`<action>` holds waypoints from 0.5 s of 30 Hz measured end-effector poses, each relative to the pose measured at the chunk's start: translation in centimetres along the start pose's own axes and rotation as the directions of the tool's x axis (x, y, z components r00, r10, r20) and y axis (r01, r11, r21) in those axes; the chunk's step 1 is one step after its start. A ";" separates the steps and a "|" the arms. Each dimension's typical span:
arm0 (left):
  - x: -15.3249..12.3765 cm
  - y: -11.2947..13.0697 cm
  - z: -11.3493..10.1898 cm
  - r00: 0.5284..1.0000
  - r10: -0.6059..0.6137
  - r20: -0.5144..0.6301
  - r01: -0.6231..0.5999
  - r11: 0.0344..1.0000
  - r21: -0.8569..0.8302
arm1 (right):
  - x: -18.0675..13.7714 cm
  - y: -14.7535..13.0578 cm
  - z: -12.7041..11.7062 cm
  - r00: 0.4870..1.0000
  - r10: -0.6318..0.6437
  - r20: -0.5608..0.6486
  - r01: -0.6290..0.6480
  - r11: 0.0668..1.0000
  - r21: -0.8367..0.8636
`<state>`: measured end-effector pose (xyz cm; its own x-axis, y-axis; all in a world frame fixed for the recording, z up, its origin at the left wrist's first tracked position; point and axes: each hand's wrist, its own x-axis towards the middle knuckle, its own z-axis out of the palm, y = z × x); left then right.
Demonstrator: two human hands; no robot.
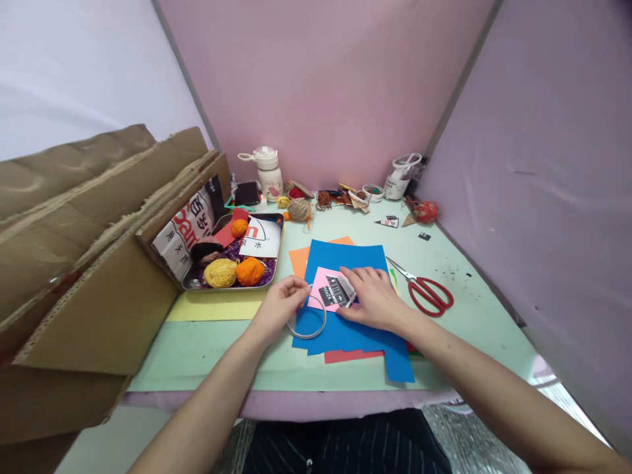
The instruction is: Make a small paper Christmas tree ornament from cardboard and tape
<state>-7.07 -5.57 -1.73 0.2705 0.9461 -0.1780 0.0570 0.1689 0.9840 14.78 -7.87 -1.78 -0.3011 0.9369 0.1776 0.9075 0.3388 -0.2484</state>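
The left hand's (279,304) fingers are closed in a pinch on the upper left rim of a thin clear tape ring (309,336), thumb and forefinger meeting at the rim; the ring lies nearly flat, its far part over the blue sheet (345,329) and its near part over the table (207,349). The right hand's (374,297) fingers lie flat and close together, not gripping, with their tips pressing on the right end of a black-and-white cutout (337,290). The cutout rests on a pink paper (322,280), its long axis running left to right and tilted a little. It lies between the two hands, just to the right of the ring and touching the right fingertips, so the right hand is the nearer. Red-handled scissors (424,289) lie apart to the right, blades pointing away to the upper left
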 end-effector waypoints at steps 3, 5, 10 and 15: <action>0.0 0.9 0.6 0.993 0.052 0.103 -0.071 0.980 0.188 | 0.0 0.0 -0.8 0.998 0.041 -0.047 -0.035 0.992 0.120; 0.2 1.3 1.2 0.985 0.064 0.163 -0.109 0.953 0.282 | 0.1 0.1 -1.5 0.999 0.039 -0.002 -0.038 0.977 0.212; 1.0 1.9 2.9 0.979 0.043 0.200 -0.128 0.891 0.435 | 0.2 0.6 -3.1 0.996 0.063 0.069 -0.087 0.889 0.450; 1.5 2.1 4.3 0.977 0.060 0.206 -0.151 0.874 0.461 | 0.1 0.9 -2.8 0.972 0.126 0.197 -0.225 0.738 0.636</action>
<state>-2.41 -4.94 0.03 0.4651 0.8776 -0.1163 0.4524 -0.1228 0.8833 16.42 -7.71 0.69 -0.2363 0.9706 -0.0466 0.5513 0.0944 -0.8290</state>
